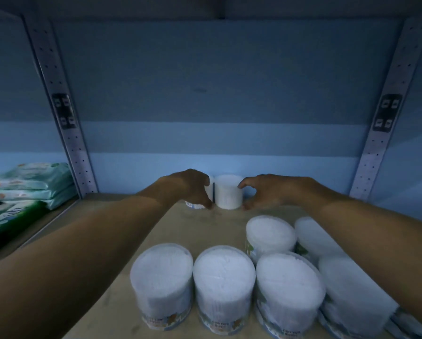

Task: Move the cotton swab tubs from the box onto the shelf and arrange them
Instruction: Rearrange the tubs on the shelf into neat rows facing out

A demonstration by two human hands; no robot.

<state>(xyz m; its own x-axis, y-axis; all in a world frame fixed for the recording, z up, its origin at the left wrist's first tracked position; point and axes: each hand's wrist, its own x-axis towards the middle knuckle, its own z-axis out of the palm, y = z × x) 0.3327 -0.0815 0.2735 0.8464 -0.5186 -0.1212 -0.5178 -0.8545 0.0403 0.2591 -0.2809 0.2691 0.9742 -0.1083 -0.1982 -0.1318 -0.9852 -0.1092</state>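
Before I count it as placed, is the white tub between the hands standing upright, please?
Upright: the white round plastic tub stands flat-based on the shelf.

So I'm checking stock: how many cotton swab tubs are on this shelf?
8: four in the front row, two behind them, two at the back. The arms may hide more.

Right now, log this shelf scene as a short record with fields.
surface: tan wooden shelf board
back tubs: two clear round cotton swab tubs side by side at the blue back wall
left hand: grips the left back tub, mostly hiding it
right hand: curled beside the right back tub; contact unclear
front tubs: six more tubs upright nearby
left bay: stacked green wipe packs
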